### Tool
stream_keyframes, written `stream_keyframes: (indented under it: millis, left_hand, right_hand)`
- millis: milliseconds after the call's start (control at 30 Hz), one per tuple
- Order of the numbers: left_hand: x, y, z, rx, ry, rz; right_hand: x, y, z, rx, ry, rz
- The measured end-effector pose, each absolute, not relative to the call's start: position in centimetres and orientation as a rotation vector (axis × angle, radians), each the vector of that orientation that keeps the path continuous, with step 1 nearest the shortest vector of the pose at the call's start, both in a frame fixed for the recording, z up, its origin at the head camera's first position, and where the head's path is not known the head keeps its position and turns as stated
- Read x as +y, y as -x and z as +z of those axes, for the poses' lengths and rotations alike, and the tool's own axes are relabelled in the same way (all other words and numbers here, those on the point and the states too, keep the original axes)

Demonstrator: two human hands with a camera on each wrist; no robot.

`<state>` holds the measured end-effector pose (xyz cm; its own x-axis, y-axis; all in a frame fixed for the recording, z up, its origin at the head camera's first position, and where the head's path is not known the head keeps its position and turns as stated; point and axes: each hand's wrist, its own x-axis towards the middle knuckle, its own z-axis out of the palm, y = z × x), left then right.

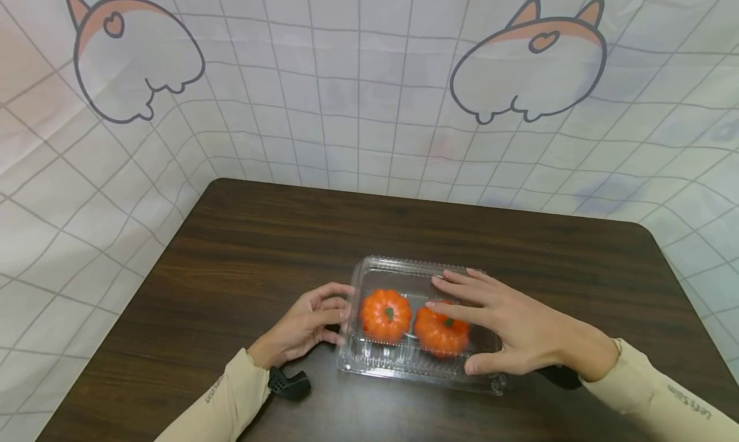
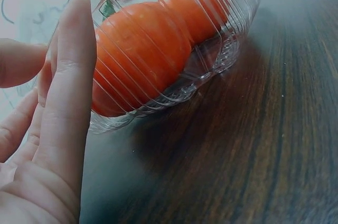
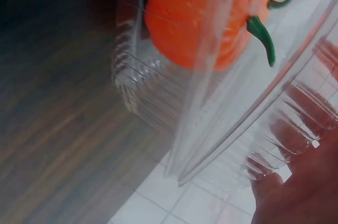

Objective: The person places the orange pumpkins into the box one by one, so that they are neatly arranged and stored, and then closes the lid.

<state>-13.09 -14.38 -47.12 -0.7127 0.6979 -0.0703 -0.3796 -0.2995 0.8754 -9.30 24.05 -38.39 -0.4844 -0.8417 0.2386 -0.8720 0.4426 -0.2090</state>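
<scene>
A clear plastic clamshell box (image 1: pixel 398 371) with a ribbed rim lies on the dark table. Inside sit two small orange pumpkins with green stems, the left pumpkin (image 1: pixel 385 316) beside the right pumpkin (image 1: pixel 441 334). My left hand (image 1: pixel 308 322) holds the box's left edge, thumb and fingers close together at the rim. Over the right side of the lid (image 3: pixel 232 152) spreads my right hand (image 1: pixel 510 323), fingers extended across the plastic and thumb near the front right corner. In the right wrist view, lid rim and base rim stand apart in a narrow V.
The dark wood-grain table (image 1: pixel 271 237) extends around the box. Behind it and at both sides hangs a white curtain (image 1: pixel 358 108) with grid lines and cartoon animals. A black wrist strap (image 1: pixel 290 384) shows by the left sleeve.
</scene>
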Motion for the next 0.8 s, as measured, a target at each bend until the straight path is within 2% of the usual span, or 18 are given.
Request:
stream_keyframes:
  millis: [800]
  left_hand:
    - [-14.2,13.1,-47.3,1.265,-0.43,2.052]
  right_hand:
    - [23.8,8.6,-40.4,-2.494,-1.451,0.282]
